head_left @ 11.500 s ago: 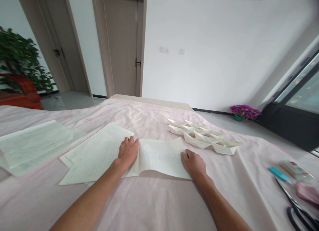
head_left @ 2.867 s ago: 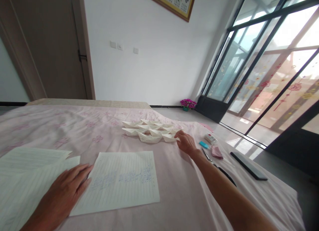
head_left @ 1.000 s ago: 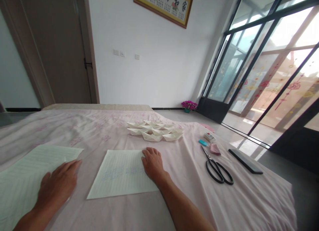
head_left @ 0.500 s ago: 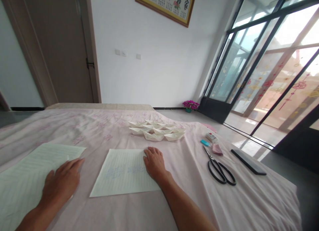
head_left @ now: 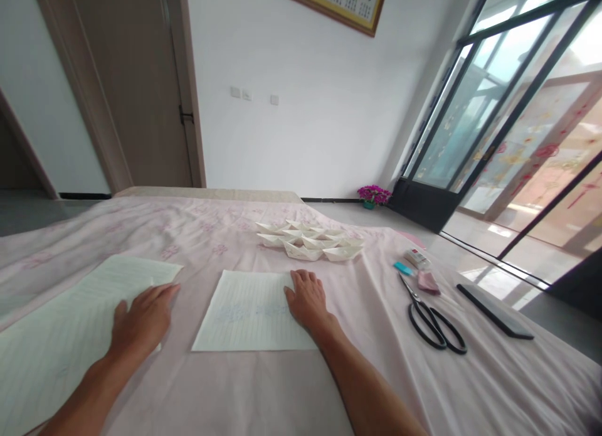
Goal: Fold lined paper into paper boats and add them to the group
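Observation:
A lined sheet of paper [head_left: 254,310] with faint handwriting lies flat in front of me. My right hand [head_left: 308,301] rests on its right edge, palm down, fingers stretched forward. To the left, a larger lined sheet [head_left: 70,323] is spread on the cloth. My left hand [head_left: 143,317] lies over that sheet's right edge with its fingers extended. Neither hand grips anything that I can see. Beyond the smaller sheet, several folded paper boats [head_left: 310,241] stand grouped together.
Black-handled scissors [head_left: 435,323] lie on the pink sheet [head_left: 263,392] at the right. Near their tip are a blue piece [head_left: 403,268], a small white box [head_left: 417,258] and a folded pink item [head_left: 428,282]. A dark flat device [head_left: 493,310] lies farther right.
The whole view has shifted, so things appear farther right. Both hands remain in nearly the same places on their sheets.

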`<move>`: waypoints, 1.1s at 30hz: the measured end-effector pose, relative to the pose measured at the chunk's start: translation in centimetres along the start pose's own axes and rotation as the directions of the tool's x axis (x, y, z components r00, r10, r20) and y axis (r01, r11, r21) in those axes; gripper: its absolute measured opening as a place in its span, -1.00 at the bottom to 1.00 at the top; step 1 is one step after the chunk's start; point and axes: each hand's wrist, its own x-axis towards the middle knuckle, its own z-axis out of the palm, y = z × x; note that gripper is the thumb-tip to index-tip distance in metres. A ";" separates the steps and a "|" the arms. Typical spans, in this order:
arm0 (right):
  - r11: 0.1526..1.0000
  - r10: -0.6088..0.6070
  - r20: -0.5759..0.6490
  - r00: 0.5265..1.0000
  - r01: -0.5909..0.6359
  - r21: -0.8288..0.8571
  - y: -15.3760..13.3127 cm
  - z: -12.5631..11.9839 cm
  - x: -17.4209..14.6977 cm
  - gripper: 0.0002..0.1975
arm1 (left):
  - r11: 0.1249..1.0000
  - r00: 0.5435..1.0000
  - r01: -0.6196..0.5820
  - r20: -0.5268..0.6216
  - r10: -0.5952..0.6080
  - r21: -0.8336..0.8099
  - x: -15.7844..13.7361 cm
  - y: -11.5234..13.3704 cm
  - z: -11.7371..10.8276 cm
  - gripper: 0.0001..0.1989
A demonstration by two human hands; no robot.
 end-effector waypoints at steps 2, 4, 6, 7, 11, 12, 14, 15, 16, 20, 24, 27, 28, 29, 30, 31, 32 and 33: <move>0.999 0.027 0.011 1.000 -0.027 -0.043 0.2 -0.3 0.1 -0.63 | 0.999 0.998 0.015 -0.057 -0.013 0.041 -0.1 0.0 -0.5 -0.43; 0.997 0.037 0.020 0.999 -0.036 -0.066 0.6 -0.5 0.1 -0.68 | 0.997 0.995 0.040 -0.097 -0.034 0.070 -0.1 0.1 -1.0 -0.43; 0.997 0.047 0.021 0.999 -0.046 -0.065 0.9 -0.6 0.2 -0.69 | 0.998 0.992 -0.005 -0.127 0.012 0.060 -0.2 0.7 -1.5 -0.48; 0.997 0.050 0.016 0.999 -0.049 -0.060 1.0 -0.6 0.2 -0.69 | 0.999 0.990 -0.022 -0.139 0.026 0.030 -0.2 1.2 -1.7 -0.51; 0.998 0.038 0.037 0.999 -0.036 -0.051 0.9 -0.4 0.4 -0.70 | 0.974 0.989 -0.143 -0.068 0.133 -0.178 -0.5 4.3 -2.0 -0.51; 0.998 0.031 0.038 0.999 -0.029 -0.057 0.7 -0.3 0.4 -0.70 | 0.952 0.987 -0.162 -0.044 0.156 -0.260 -0.7 5.2 -1.9 -0.51; 0.997 0.013 0.032 0.999 -0.011 -0.078 0.5 -0.3 0.3 -0.71 | 0.902 0.962 -0.254 0.003 0.273 -0.350 -1.2 7.0 -1.6 -0.52; 0.996 -0.001 0.030 1.000 0.004 -0.087 0.4 -0.3 0.3 -0.71 | 0.881 0.940 -0.312 0.022 0.342 -0.355 -1.5 7.8 -1.3 -0.52; 0.996 -0.021 0.028 0.999 0.023 -0.091 0.4 -0.3 0.2 -0.72 | 0.864 0.911 -0.371 0.048 0.410 -0.339 -1.9 8.4 -1.0 -0.52; 0.990 -0.123 0.027 0.992 0.124 -0.063 0.4 -0.1 0.1 -0.68 | 0.863 0.861 -0.478 0.110 0.497 -0.164 -2.6 9.7 0.1 -0.42; 0.987 -0.151 0.069 0.986 0.155 -0.048 0.6 0.5 0.1 -0.60 | 0.902 0.894 -0.427 0.120 0.431 -0.058 -1.6 9.7 0.6 -0.36; 0.990 -0.131 0.112 0.985 0.137 -0.044 0.7 0.8 0.1 -0.57 | 0.932 0.923 -0.362 0.129 0.363 -0.032 0.1 9.3 0.8 -0.35; 0.990 -0.126 0.119 0.985 0.132 -0.043 0.7 0.8 0.1 -0.57 | 0.942 0.932 -0.336 0.136 0.336 -0.023 0.7 9.2 0.9 -0.35; 0.991 -0.123 0.123 0.985 0.129 -0.041 0.7 0.8 0.1 -0.56 | 0.952 0.942 -0.305 0.141 0.304 -0.014 1.3 9.1 1.0 -0.34; 0.991 -0.121 0.125 0.985 0.127 -0.040 0.7 0.8 0.1 -0.56 | 0.963 0.953 -0.271 0.142 0.269 -0.006 1.8 9.1 1.1 -0.34; 0.991 -0.120 0.124 0.985 0.126 -0.040 0.7 0.8 0.1 -0.56 | 0.971 0.962 -0.237 0.138 0.235 0.001 2.3 9.0 1.3 -0.35; 0.992 -0.117 0.119 0.986 0.123 -0.040 0.7 0.8 0.0 -0.56 | 0.979 0.971 -0.206 0.124 0.204 0.004 2.7 9.0 1.4 -0.36; 0.992 -0.115 0.113 0.987 0.120 -0.040 0.7 0.8 0.1 -0.56 | 0.983 0.978 -0.182 0.102 0.181 0.003 2.9 8.9 1.6 -0.38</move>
